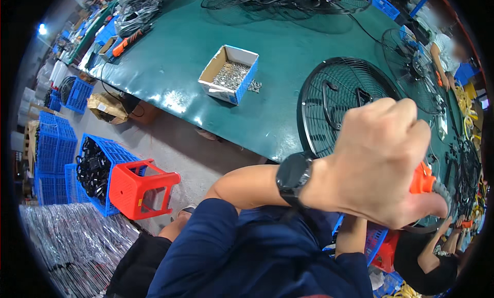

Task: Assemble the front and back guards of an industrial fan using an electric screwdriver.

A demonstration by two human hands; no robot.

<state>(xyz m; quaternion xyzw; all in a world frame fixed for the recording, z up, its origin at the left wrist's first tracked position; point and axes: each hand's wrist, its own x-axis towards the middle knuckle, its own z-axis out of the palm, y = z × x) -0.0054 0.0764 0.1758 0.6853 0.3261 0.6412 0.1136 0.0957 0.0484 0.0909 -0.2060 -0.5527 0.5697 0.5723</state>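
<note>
The left hand (378,159), fingers curled but any grip hidden, crosses the body beside a partly covered bright-orange object (421,180), perhaps to steady it near the round black wire fan guard (347,84) on the green table (175,61), while the right hand is hidden.

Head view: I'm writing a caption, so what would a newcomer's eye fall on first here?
Probably the left hand, large at right of centre, a black watch at its wrist, in front of a round black wire grille. Next, the open box of small metal pieces in the upper middle, on the green table. Then the bright red stool at lower left, beside a blue crate.
</note>
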